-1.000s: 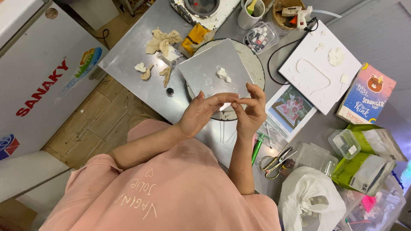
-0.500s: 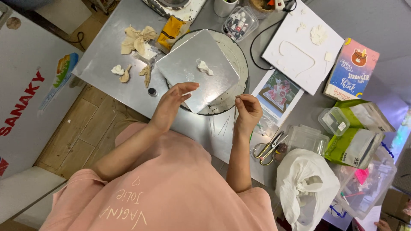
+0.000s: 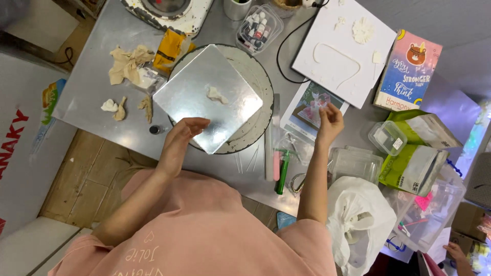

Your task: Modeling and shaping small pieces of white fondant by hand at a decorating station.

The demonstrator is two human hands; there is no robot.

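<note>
A: Start closest to the person. What are the hands doing?

B: The left hand hangs over the near corner of a square silver board, fingers loosely curled and spread, nothing in them. The right hand is out to the side over a printed picture card; its fingertips look pinched together, but I cannot tell whether anything is between them.

A: And the board itself?

B: Shiny, metallic, turned like a diamond, resting on a round turntable. A small lump of pale cream paste, irregular and a bit ragged, sits near its middle, apart from both hands.

A: What lies near the right arm?

B: A green-handled tool and a clear plastic box on the grey table.

A: Farther off?

B: More pale paste scraps to the left of the board, a small tub of little bottles behind the turntable, and a white board carrying a shaped cord and a flower of white paste.
</note>
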